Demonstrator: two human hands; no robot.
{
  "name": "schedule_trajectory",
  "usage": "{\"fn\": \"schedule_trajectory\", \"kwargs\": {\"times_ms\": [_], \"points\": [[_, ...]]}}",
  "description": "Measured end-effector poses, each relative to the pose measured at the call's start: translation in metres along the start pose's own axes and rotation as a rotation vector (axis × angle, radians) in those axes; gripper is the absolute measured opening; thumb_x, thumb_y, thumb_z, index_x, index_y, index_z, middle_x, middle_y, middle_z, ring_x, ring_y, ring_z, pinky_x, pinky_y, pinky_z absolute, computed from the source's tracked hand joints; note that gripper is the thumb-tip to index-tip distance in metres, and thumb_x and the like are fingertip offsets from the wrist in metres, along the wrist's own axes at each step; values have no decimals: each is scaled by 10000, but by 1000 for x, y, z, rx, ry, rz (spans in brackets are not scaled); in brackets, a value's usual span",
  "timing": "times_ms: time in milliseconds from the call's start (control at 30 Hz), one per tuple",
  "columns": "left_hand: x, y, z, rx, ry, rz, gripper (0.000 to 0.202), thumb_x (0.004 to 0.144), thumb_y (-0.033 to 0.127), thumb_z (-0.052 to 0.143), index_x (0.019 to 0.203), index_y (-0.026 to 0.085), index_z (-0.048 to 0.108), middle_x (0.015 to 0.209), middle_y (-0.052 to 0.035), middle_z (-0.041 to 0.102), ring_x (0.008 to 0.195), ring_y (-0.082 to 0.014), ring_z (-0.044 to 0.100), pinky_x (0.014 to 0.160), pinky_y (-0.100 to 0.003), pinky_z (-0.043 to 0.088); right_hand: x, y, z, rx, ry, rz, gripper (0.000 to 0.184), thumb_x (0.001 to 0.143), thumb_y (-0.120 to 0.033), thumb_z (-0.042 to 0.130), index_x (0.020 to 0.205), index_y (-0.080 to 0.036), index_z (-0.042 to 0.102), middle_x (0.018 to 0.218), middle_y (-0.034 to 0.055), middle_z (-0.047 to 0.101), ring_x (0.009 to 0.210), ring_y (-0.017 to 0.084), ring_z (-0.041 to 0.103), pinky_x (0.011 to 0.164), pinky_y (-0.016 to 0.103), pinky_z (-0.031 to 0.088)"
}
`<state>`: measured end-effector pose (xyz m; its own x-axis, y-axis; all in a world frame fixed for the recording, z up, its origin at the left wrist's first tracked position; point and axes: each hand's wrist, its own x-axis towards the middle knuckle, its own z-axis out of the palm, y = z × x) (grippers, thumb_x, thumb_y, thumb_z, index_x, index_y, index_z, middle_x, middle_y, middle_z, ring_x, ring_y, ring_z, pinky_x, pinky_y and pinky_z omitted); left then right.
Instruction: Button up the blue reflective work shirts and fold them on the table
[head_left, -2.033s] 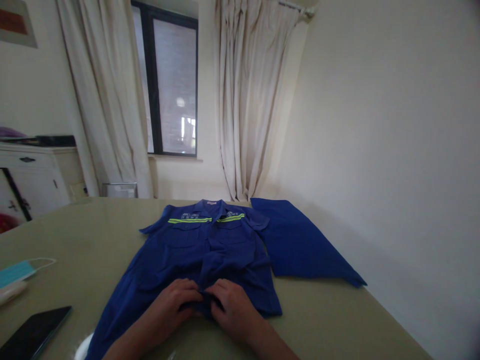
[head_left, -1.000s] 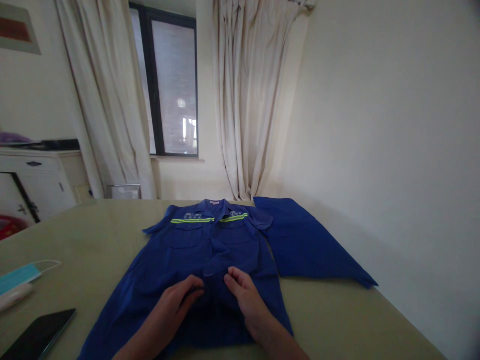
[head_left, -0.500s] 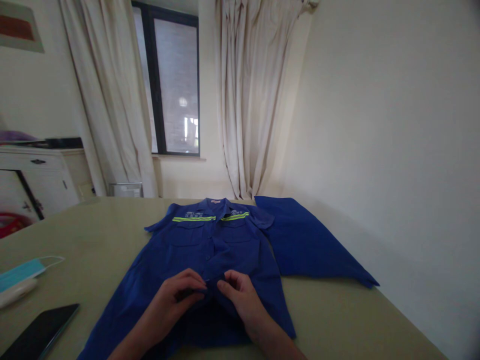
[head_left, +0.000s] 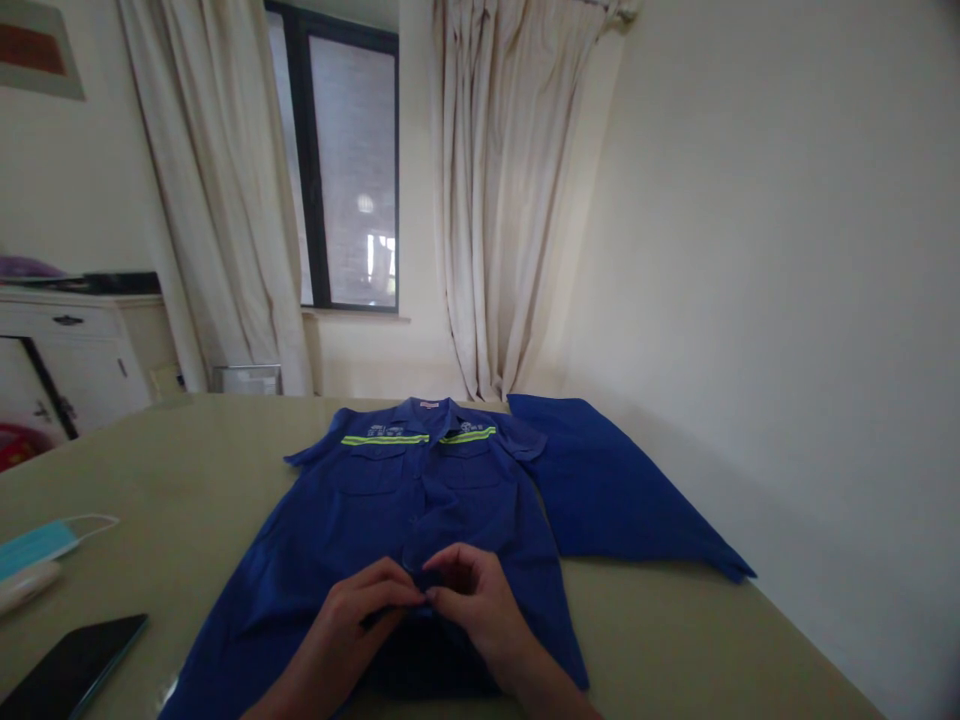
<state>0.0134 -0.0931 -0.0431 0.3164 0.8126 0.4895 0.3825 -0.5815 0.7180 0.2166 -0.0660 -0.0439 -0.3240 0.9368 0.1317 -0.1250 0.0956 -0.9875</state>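
A blue short-sleeved work shirt (head_left: 465, 500) lies spread face up, collar at the far end, with yellow-green stripes across the chest. My left hand (head_left: 367, 605) pinches the front edge of the shirt low on its button line. Opposite it, my right hand (head_left: 476, 600) grips the other front edge, thumb and forefinger together. The fingertips of both hands meet at the middle, and the cloth there is lifted off the table. Any button between the fingers is hidden.
A folded blue cloth (head_left: 622, 490) lies right of the shirt, partly under its sleeve. On the table (head_left: 180, 480) at left are a dark phone (head_left: 75, 665), a light blue face mask (head_left: 37, 548) and a whitish object (head_left: 26, 588). A wall (head_left: 810, 350) stands at right.
My hands have come together, the left moving slightly right, and the gap between the two shirt edges has closed. The rest of the shirt lies as before.
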Motion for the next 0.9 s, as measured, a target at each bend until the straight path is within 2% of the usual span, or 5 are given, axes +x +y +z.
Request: {"fn": "schedule_trajectory", "kwargs": {"times_ms": [233, 533, 733, 833, 900], "points": [[0, -1, 7, 47, 44, 42, 251, 860, 90, 662, 953, 295, 772, 903, 5, 740, 814, -131, 728, 751, -172, 561, -7, -14, 2, -362, -25, -224, 283, 739, -88, 631, 962, -215, 749, 892, 11, 751, 841, 178, 698, 788, 263, 526], [3, -2, 4, 11, 13, -82, 108, 889, 213, 689, 881, 279, 774, 878, -8, 719, 806, -146, 706, 747, -202, 549, -7, -9, -3, -350, -52, -157, 247, 762, -118, 650, 966, -202, 761, 862, 10, 761, 799, 170, 701, 746, 244, 525], [3, 1, 7, -35, -23, -132, 239, 828, 137, 621, 865, 287, 804, 948, -35, 726, 878, -174, 704, 807, -258, 546, -6, -8, -2, -353, -15, -128, 217, 782, -154, 672, 967, -211, 771, 858, 13, 764, 805, 183, 700, 740, 254, 518], [3, 0, 6, -127, -68, -238, 248, 784, 119, 618, 860, 270, 799, 984, -41, 713, 909, -186, 698, 809, -272, 540, -6, -8, -2, -330, -33, -127, 210, 788, -154, 669, 960, -219, 769, 855, 10, 763, 800, 185, 702, 727, 252, 514], [3, -2, 4, -222, -116, -289, 161, 790, 194, 690, 894, 255, 797, 1026, -50, 701, 935, -199, 697, 808, -279, 543, -6, -9, -2, -300, -53, -133, 223, 798, -138, 643, 965, -219, 766, 871, 13, 765, 816, 188, 708, 742, 257, 518]]}}
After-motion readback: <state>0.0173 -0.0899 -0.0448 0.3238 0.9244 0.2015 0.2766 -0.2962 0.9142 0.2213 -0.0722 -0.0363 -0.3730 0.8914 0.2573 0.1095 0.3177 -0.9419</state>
